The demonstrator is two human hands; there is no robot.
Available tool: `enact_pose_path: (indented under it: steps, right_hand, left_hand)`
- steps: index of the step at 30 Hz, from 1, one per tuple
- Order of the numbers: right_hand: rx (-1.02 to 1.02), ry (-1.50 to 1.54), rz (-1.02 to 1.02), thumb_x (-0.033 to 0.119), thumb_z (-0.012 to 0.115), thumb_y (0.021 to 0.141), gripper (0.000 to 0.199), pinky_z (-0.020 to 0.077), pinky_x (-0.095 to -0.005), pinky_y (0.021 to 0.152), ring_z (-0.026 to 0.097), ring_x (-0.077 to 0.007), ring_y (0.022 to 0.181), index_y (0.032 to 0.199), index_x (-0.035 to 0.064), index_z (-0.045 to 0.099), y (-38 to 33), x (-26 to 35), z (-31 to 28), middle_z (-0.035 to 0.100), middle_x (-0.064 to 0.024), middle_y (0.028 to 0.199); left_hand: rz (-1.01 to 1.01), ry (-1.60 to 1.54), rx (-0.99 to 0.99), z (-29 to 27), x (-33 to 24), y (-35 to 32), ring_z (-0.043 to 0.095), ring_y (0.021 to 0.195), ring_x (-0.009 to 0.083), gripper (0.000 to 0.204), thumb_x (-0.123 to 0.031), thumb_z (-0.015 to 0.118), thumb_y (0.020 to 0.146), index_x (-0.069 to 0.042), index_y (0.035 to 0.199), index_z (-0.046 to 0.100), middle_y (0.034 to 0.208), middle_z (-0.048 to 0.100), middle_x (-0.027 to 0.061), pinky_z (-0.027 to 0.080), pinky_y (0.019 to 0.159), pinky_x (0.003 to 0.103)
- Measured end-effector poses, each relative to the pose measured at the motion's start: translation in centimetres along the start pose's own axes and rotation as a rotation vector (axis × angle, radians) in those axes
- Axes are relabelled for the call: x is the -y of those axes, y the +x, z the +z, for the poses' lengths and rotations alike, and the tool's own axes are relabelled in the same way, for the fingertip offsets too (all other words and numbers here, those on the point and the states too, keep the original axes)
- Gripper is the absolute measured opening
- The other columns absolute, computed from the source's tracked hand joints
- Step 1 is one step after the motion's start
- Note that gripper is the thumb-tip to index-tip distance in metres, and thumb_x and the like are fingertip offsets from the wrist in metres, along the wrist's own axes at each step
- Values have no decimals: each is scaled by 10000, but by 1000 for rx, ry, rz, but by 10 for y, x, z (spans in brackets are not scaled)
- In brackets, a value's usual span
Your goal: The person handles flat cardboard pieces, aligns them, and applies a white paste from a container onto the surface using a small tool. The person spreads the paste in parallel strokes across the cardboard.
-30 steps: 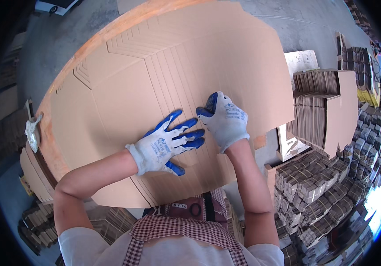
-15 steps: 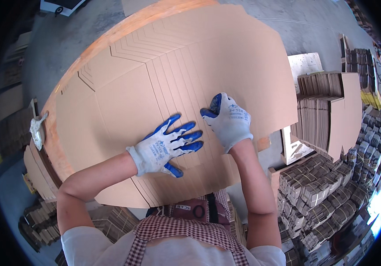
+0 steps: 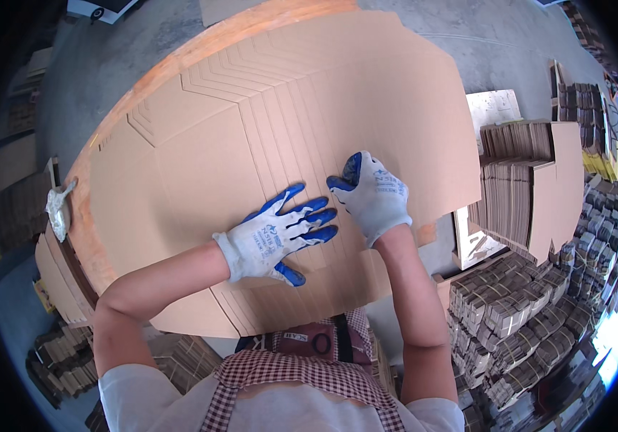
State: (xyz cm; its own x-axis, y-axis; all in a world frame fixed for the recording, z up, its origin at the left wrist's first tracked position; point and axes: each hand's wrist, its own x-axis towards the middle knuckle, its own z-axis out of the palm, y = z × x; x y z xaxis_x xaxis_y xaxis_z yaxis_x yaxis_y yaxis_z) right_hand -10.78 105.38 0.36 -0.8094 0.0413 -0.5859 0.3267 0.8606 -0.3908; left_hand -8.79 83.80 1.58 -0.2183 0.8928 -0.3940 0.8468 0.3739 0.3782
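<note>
Overlapping flat cardboard sheets (image 3: 201,165), their creased edges stepped in parallel lines, lie beneath both hands and extend well beyond them toward the far side. The gloved left hand (image 3: 273,234) rests on the sheets, fingers spread, grasping nothing. Just to its right, the gloved right hand (image 3: 372,191) is curled over the sheets; whether it grips anything cannot be told. An orange-brown table (image 3: 82,216) supports the sheets; stacked cut cardboard (image 3: 514,194) stands at right.

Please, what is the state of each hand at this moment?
Left hand: open, spread over the cardboard.
Right hand: curled closed; whether it holds anything cannot be told.
</note>
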Motion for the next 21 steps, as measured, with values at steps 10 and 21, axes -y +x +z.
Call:
enact_pose_path:
  steps: [10, 21]
  right_hand:
    - [6, 13, 9, 428, 697, 905, 395, 534, -445, 842, 698, -296, 1013, 1111, 106, 596, 0, -3, -2, 685, -100, 1109]
    - [-59, -6, 17, 434, 748, 866, 417, 531, -377, 860, 697, -272, 961, 1095, 109, 623, 2, -5, 4, 713, -92, 1032]
  left_hand:
    - [8, -58, -32, 6, 2, -5, 223, 1524, 238, 1070, -790, 633, 718, -262, 1581, 286, 1637, 284, 37, 78, 1273, 533]
    - [-13, -32, 29, -5, -1, -9, 199, 1533, 236, 1046, -802, 565, 767, -221, 1587, 276, 1649, 258, 53, 71, 1272, 522]
